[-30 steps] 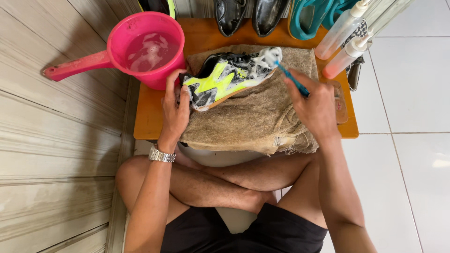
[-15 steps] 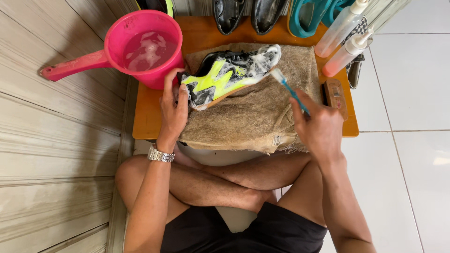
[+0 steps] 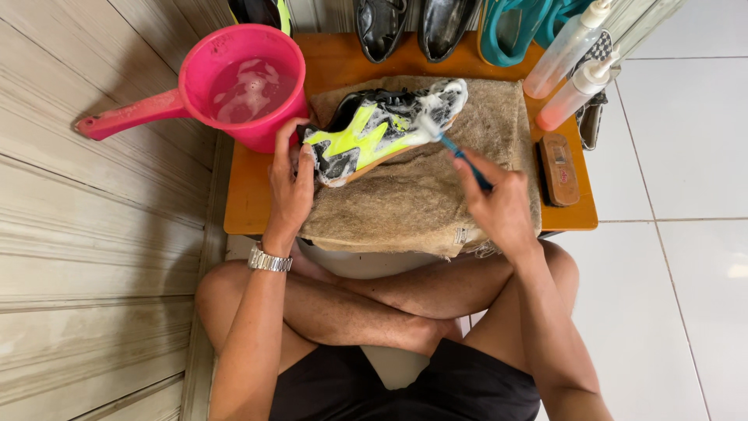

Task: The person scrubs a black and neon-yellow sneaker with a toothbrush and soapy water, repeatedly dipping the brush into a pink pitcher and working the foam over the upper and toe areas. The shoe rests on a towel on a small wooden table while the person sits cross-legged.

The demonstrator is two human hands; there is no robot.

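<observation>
Foam all over the black-and-yellow shoe (image 3: 374, 129), lying on its side on the brown towel (image 3: 421, 203) atop the orange desk (image 3: 245, 206); its long axis runs from lower left, by the left hand (image 3: 290, 187), up to the right; left hand clamps that near end, fingers curled round it; right hand (image 3: 499, 204) pinches a blue toothbrush (image 3: 456, 150), bristles touching the far sole edge; just left, touching the left fingers, a pink dipper (image 3: 234, 78) holds sudsy water; wooden brush (image 3: 558, 168) and two bottles (image 3: 573, 66) stand right.

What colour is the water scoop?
Pink scoop, soapy water inside; head view.
</observation>
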